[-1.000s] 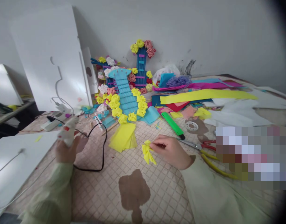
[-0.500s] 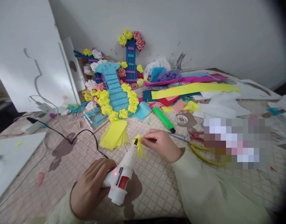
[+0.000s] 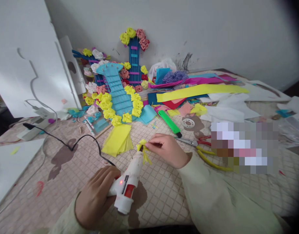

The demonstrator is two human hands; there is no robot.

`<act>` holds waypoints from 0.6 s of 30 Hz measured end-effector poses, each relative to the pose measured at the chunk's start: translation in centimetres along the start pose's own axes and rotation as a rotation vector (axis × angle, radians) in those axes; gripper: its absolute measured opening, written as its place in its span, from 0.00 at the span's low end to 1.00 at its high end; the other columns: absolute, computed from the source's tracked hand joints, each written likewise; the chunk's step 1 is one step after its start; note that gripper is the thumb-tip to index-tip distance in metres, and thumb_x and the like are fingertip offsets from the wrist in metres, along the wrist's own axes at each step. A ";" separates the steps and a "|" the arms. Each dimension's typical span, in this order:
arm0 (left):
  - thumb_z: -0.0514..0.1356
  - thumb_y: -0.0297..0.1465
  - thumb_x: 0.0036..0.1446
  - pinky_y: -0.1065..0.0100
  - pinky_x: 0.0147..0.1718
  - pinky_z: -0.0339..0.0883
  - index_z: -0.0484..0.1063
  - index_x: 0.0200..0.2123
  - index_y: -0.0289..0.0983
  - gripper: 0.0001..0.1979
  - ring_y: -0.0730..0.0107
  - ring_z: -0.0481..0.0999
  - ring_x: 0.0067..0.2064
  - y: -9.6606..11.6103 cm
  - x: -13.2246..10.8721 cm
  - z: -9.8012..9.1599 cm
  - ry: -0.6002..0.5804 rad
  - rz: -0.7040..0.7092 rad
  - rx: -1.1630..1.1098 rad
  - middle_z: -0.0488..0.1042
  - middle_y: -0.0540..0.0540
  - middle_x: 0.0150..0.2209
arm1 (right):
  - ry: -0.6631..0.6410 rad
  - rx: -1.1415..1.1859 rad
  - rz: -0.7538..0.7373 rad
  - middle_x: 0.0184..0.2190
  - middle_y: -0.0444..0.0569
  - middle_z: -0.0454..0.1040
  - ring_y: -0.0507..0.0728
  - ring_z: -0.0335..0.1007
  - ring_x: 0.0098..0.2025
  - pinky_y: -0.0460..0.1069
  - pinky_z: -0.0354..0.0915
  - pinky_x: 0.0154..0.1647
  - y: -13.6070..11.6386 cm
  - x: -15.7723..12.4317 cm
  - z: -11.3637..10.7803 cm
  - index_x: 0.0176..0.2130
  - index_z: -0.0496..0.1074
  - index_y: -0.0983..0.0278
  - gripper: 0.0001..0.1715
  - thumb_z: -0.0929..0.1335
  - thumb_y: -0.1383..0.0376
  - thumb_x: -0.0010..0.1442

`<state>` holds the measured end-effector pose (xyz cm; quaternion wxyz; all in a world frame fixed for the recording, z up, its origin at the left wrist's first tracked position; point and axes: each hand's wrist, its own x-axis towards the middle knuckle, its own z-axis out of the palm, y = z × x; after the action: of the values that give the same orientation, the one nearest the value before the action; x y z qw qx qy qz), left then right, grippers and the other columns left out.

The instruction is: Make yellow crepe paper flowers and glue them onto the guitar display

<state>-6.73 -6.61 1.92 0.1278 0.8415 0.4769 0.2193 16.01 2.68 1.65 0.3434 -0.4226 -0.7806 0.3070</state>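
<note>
My left hand (image 3: 97,195) is wrapped round the handle of a white glue gun (image 3: 130,182), whose red light is lit. The gun's dark nozzle touches or nearly touches a small yellow paper flower (image 3: 146,157) with loose strips hanging below. Thumb and fingertips of my right hand (image 3: 167,149) pinch that flower just right of the nozzle. Beyond it lies a fanned stack of yellow paper pieces (image 3: 116,139). A light-blue paper guitar shape (image 3: 119,92), edged with yellow paper flowers (image 3: 108,105), stands behind the stack.
A green box cutter (image 3: 169,122), scissors (image 3: 188,141) and yellow-handled pliers (image 3: 213,162) lie to the right. The black cord (image 3: 88,136) runs left to a power strip (image 3: 37,125). Long coloured paper strips (image 3: 200,92) lie at the back. Part of the right side is pixelated.
The view has shifted slightly, so the background sits a little further left and higher. Both hands keep their grips, with the glue gun's nozzle still at the yellow flower.
</note>
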 end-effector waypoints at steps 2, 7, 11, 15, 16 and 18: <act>0.49 0.39 0.57 0.65 0.34 0.60 0.63 0.35 0.37 0.12 0.64 0.67 0.35 0.0 0.0 0.1 -0.007 -0.005 -0.003 0.69 0.45 0.33 | 0.004 0.001 0.002 0.22 0.46 0.68 0.49 0.63 0.25 0.44 0.57 0.26 0.0 0.0 0.0 0.23 0.73 0.68 0.15 0.64 0.65 0.57; 0.48 0.40 0.57 0.64 0.33 0.59 0.63 0.34 0.36 0.12 0.64 0.66 0.34 0.0 -0.1 0.2 -0.024 -0.012 -0.037 0.68 0.44 0.33 | 0.002 -0.001 0.010 0.22 0.46 0.68 0.49 0.63 0.25 0.45 0.57 0.26 -0.1 -0.1 -0.1 0.23 0.73 0.68 0.14 0.64 0.65 0.56; 0.47 0.38 0.58 0.63 0.34 0.59 0.63 0.33 0.36 0.12 0.63 0.66 0.35 0.1 0.0 0.3 -0.037 -0.012 -0.035 0.68 0.44 0.33 | 0.004 0.000 0.009 0.22 0.45 0.68 0.49 0.63 0.25 0.45 0.57 0.27 -0.1 -0.1 -0.2 0.23 0.73 0.67 0.14 0.64 0.65 0.56; 0.49 0.37 0.57 0.64 0.35 0.59 0.63 0.33 0.37 0.09 0.64 0.67 0.36 0.2 0.0 0.2 -0.044 -0.016 0.001 0.69 0.44 0.35 | 0.004 0.002 -0.001 0.23 0.45 0.68 0.49 0.63 0.26 0.45 0.57 0.27 -0.1 0.0 -0.1 0.23 0.73 0.67 0.14 0.64 0.65 0.57; 0.49 0.37 0.57 0.64 0.35 0.59 0.63 0.33 0.37 0.09 0.64 0.67 0.36 0.2 0.0 0.1 -0.047 -0.017 0.009 0.69 0.44 0.35 | 0.003 0.002 -0.002 0.22 0.45 0.68 0.49 0.63 0.26 0.45 0.57 0.27 -0.1 0.0 -0.1 0.23 0.73 0.67 0.14 0.64 0.65 0.57; 0.49 0.37 0.57 0.65 0.34 0.60 0.64 0.32 0.37 0.10 0.64 0.67 0.36 0.2 -0.1 0.1 -0.052 -0.021 0.020 0.69 0.44 0.35 | 0.004 0.001 -0.002 0.22 0.46 0.69 0.49 0.63 0.26 0.45 0.57 0.27 0.0 0.0 -0.1 0.23 0.73 0.67 0.14 0.64 0.65 0.57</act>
<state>-6.56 -6.78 1.94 0.1341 0.8432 0.4841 0.1914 16.08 2.70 1.75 0.3453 -0.4224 -0.7801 0.3063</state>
